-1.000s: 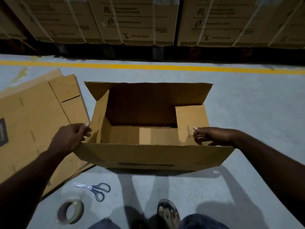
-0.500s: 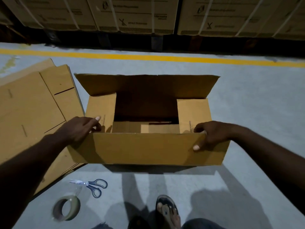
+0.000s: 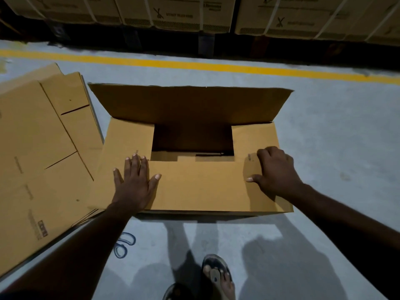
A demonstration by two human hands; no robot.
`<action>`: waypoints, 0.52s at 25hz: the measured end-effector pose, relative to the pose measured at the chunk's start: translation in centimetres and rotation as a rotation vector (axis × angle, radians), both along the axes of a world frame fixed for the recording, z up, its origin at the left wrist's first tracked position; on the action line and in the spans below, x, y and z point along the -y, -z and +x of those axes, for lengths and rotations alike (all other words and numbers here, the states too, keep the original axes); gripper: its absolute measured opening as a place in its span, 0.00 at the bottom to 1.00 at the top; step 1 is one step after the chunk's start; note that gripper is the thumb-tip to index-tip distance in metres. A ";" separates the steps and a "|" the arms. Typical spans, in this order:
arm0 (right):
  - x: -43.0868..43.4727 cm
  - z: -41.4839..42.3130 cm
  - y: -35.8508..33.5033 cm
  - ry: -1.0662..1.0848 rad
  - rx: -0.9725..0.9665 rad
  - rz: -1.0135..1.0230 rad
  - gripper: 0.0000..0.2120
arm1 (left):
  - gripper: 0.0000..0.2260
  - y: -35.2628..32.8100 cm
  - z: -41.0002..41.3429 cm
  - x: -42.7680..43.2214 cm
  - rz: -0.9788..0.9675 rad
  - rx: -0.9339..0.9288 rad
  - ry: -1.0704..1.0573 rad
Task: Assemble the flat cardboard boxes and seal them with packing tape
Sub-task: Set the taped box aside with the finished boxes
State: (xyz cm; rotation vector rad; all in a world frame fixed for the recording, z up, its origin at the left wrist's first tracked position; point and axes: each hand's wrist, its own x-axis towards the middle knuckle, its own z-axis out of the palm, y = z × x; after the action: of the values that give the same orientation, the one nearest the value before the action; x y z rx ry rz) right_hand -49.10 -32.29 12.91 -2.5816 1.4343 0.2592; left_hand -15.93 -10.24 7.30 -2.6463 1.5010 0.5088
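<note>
Both side flaps [image 3: 127, 139] now folded flat inward. Near flap [image 3: 199, 185] went from upright to down on top of them. Left hand [image 3: 135, 182] moved off the box corner, now pressing palm-flat on near flap. Right hand [image 3: 276, 172] now on top, fingers curled at its far edge. Scissors [image 3: 124, 245] now half hidden by left arm.

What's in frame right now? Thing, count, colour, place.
box: 1, brown, centre floor; both short flaps and the near flap folded in, far flap upright
flat cardboard: stack, count unclear, brown, floor left of the box
scissors: 1, blue handles, floor by the left forearm; blades hidden
yellow line: 1, on the floor beyond the box
strapped cartons: row, brown with white straps, at the back
floor: grey
foot: 1 clearly seen, in a sandal, bottom centre
left hand: flat on the near flap
right hand: fingers bent, at the flap's right end
</note>
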 end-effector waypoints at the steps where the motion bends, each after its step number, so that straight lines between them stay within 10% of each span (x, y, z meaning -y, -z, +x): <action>1: 0.3 1.1 -0.9 -0.027 0.016 0.001 0.43 | 0.37 0.0 0.1 0.1 -0.010 -0.002 -0.003; 6: 3.2 11.0 -7.3 -0.238 0.298 -0.292 0.43 | 0.41 -0.2 -0.2 0.0 -0.021 -0.018 0.004; 13: 3.5 16.8 -6.1 -0.282 0.217 -0.254 0.36 | 0.39 0.1 -0.3 -0.2 -0.095 -0.036 -0.025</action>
State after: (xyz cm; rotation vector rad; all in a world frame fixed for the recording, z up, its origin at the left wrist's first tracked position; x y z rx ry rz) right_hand -32.25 -35.84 19.05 -2.9061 1.0901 -0.1763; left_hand -16.20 -10.08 7.24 -2.7452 1.5409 0.5010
